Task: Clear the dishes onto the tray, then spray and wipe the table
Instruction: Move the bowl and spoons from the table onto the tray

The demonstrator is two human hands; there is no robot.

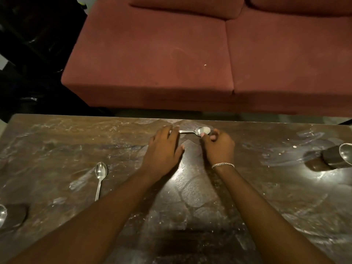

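Observation:
A steel spoon [192, 131] lies near the far edge of the dark, smeared wooden table [266, 187], bowl to the right. My left hand [163, 149] rests flat with its fingertips on the spoon's handle end. My right hand [219, 145], a chain bracelet on its wrist, pinches the bowl of that spoon between thumb and fingers. A second spoon [100, 178] lies on the left part of the table, bowl away from me. A steel cup [337, 155] stands at the right edge. Another steel cup [2, 214] shows at the left edge, mostly cut off.
A red sofa [171, 54] stands just beyond the table's far edge. Dark clutter fills the floor at the upper left. White smears and crumbs cover the table surface. No tray, spray bottle or cloth is in view.

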